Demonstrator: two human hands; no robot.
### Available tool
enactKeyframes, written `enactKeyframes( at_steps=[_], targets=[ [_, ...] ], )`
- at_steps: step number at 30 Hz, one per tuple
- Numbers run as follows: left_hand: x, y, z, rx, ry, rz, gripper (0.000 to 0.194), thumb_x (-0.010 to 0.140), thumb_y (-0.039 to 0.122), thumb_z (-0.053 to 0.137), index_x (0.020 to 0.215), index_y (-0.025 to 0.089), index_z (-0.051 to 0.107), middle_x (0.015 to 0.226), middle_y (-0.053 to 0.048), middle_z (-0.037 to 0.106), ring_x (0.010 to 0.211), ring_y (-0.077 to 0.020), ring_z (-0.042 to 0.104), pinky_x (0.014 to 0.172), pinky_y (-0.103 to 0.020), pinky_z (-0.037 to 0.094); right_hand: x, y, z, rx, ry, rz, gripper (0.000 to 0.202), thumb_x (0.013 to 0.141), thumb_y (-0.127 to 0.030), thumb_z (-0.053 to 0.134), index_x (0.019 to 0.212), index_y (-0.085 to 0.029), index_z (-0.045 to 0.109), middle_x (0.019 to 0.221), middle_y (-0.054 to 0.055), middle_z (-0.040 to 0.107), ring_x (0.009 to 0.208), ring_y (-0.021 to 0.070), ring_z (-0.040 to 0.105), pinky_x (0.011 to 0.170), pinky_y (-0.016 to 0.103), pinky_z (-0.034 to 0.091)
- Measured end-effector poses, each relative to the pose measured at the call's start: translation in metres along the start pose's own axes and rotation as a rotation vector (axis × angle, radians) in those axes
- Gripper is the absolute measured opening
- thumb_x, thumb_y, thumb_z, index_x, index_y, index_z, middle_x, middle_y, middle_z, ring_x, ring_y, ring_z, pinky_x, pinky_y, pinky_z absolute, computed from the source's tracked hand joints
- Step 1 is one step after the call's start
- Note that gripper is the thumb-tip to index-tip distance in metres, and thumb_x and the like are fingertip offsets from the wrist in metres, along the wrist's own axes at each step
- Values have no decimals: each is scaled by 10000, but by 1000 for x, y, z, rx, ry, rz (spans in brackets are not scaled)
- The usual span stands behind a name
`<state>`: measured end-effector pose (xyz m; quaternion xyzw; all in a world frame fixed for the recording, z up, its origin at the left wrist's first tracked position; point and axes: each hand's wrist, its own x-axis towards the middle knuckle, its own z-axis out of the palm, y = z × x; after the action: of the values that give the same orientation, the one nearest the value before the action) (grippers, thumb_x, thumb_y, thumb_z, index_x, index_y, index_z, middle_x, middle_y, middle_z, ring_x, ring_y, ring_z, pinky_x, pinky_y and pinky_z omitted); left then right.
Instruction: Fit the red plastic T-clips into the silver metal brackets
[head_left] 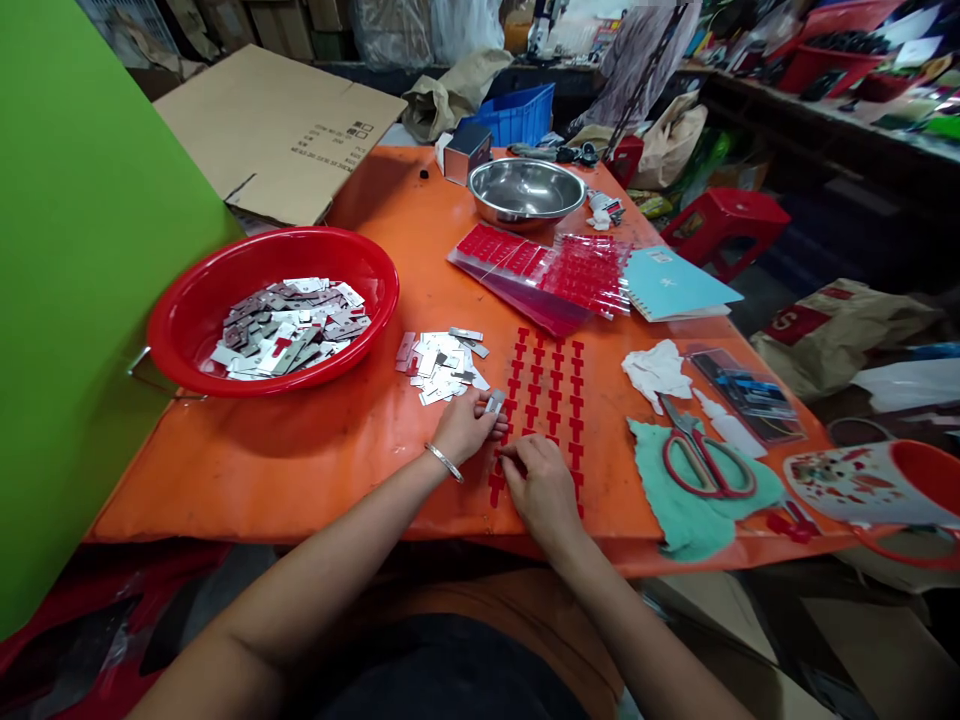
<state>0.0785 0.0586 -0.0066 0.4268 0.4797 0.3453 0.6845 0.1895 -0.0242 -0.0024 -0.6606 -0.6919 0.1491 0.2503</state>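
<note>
A small flat silver metal plate [494, 402] rests in the fingers of my left hand [466, 428], which wears a bangle at the wrist. My right hand [541, 488] is closed in a pinch at the left column of red T-shaped pieces [555, 400], laid out in rows on the orange table. Red shows at its fingertips, apparently one T-shaped piece, mostly covered by the fingers. Just beyond my left hand lies a loose pile of white and silver plates [442, 367]. More plates fill a red basin [274, 385] to the left; one on top bears a red T.
Scissors [705, 460] lie on a green cloth [660, 500] at right, near crumpled tissue [657, 372] and a mug [855, 485]. Farther back are red sheets [555, 270], a blue notebook [675, 283], a steel bowl [527, 192] and a cardboard box [277, 130]. A green panel [90, 300] borders the left.
</note>
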Motion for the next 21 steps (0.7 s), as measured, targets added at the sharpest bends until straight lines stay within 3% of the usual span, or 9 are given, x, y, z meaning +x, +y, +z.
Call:
enactKeyframes(
  at_steps=[4, 8, 11, 14, 17, 21],
  targets=[
    [1, -1, 0, 25, 3, -2, 128, 796, 12, 509, 868, 117, 504, 642, -20, 635, 569, -93, 631, 618, -236, 539, -4, 2, -7, 199, 42, -7, 117, 806, -154, 470, 712, -196, 523, 791, 63, 551, 761, 200, 516, 691, 325, 452],
    [2, -2, 0, 4, 22, -14, 136, 781, 25, 545, 846, 131, 489, 630, -9, 633, 566, -103, 635, 599, -242, 538, -18, 6, -20, 492, 69, -3, 33, 802, -201, 522, 771, -199, 535, 938, 71, 546, 814, 179, 551, 667, 293, 475],
    [3, -2, 1, -26, 30, -42, 154, 768, 7, 546, 833, 130, 481, 625, -11, 635, 555, -112, 636, 586, -250, 538, -25, 3, -27, 626, 146, 63, 60, 786, -218, 570, 773, -204, 513, 934, 64, 559, 872, 185, 563, 735, 311, 474],
    [2, 1, 1, -49, 35, -61, 201, 732, -42, 549, 844, 118, 501, 638, -12, 636, 557, -109, 635, 593, -244, 533, -23, -4, -28, 766, 196, 166, 121, 758, -239, 617, 748, -203, 502, 832, 39, 583, 800, 166, 577, 716, 301, 482],
    [-8, 6, -1, -80, 12, -10, 238, 712, -50, 562, 894, 103, 552, 721, -31, 660, 617, -107, 647, 645, -237, 533, -12, -12, -26, 867, 223, 270, 175, 716, -276, 674, 743, -193, 522, 767, 23, 601, 706, 143, 578, 650, 272, 492],
    [-36, 15, -3, -158, -74, 8, 242, 735, -5, 566, 957, 85, 597, 812, -61, 686, 690, -113, 655, 706, -240, 534, 4, -21, -24, 985, 269, 298, 235, 666, -281, 718, 746, -188, 519, 758, 8, 606, 692, 133, 602, 653, 268, 527]
  ],
)
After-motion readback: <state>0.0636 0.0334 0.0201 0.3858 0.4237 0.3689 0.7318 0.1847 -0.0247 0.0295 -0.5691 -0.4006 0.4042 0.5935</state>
